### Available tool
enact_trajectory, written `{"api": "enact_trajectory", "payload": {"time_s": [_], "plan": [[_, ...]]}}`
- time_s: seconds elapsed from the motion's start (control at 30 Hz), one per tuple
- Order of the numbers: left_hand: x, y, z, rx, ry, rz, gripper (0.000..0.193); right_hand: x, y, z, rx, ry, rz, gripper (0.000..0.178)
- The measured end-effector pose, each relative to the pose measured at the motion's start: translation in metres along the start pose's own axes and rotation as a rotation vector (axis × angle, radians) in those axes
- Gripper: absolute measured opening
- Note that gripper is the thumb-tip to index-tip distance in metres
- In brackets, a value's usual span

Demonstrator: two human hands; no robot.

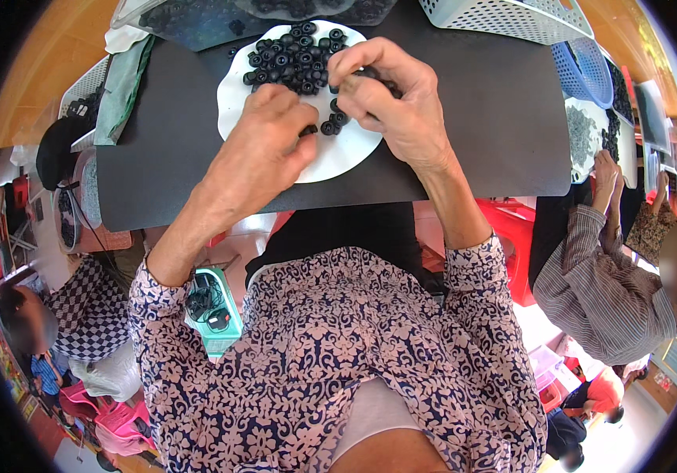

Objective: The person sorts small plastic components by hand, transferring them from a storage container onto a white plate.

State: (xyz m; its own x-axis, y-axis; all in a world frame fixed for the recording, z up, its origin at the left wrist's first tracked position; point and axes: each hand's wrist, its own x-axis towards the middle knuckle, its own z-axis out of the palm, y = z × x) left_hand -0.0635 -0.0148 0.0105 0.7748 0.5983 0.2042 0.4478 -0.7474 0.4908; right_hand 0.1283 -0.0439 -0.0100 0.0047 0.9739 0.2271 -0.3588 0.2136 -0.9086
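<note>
A white plate (338, 162) with a wavy rim lies on the dark table mat. Small round black parts (295, 59), ring-like with hollow centres, are heaped over its far half. My left hand (267, 134) is closed over the plate's near left side, and a bit of a black part shows at its curled fingers. Above the right side, my right hand (401, 102) curls round several black parts in its palm, thumb and forefinger close together. Between the hands, a few loose black parts (334, 122) lie on the plate.
A clear bin (197, 24) of black parts stands beyond the plate. White perforated baskets flank the table, with a blue basket (583, 71) at the right. A green cloth (126, 91) hangs at the left edge. Co-workers sit on both sides; one's hands (606, 177) are at the right.
</note>
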Motion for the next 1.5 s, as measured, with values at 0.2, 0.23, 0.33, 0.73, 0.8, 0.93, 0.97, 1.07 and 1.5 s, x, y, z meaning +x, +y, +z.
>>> {"api": "enact_trajectory", "payload": {"time_s": [0.2, 0.23, 0.33, 0.73, 0.8, 0.93, 0.97, 1.07, 1.5], "plan": [[-0.003, -0.001, -0.003, -1.020, 0.223, -0.442, 0.025, -0.002, 0.003, 0.005, -0.342, -0.073, -0.095, 0.017], [-0.001, -0.004, 0.001, -1.071, 0.260, -0.434, 0.028, -0.003, 0.001, 0.006, -0.415, -0.060, -0.102, 0.019], [0.002, -0.006, 0.004, -1.202, 0.284, -0.404, 0.030, -0.001, 0.003, 0.007, -0.524, -0.041, -0.150, 0.027], [0.013, 0.005, -0.001, -0.804, 0.309, -0.340, 0.035, -0.003, 0.008, 0.009, -0.772, -0.067, -0.348, 0.024], [0.020, 0.006, -0.002, -0.786, 0.262, -0.269, 0.041, -0.003, 0.008, 0.010, -0.747, -0.052, -0.378, 0.022], [0.024, 0.017, 0.004, -0.781, 0.193, -0.224, 0.052, -0.003, 0.008, 0.007, -0.762, -0.028, -0.402, 0.022], [0.024, 0.018, 0.004, -0.772, 0.184, -0.234, 0.054, -0.003, 0.008, 0.006, -0.723, -0.026, -0.372, 0.022], [0.023, 0.009, 0.001, -0.744, 0.202, -0.265, 0.046, -0.002, 0.001, 0.005, -0.588, 0.003, -0.263, 0.019], [0.012, 0.004, 0.011, 0.092, -0.061, 0.024, 0.028, 0.002, 0.000, -0.005, 0.085, 0.085, 0.009, 0.014]]}}
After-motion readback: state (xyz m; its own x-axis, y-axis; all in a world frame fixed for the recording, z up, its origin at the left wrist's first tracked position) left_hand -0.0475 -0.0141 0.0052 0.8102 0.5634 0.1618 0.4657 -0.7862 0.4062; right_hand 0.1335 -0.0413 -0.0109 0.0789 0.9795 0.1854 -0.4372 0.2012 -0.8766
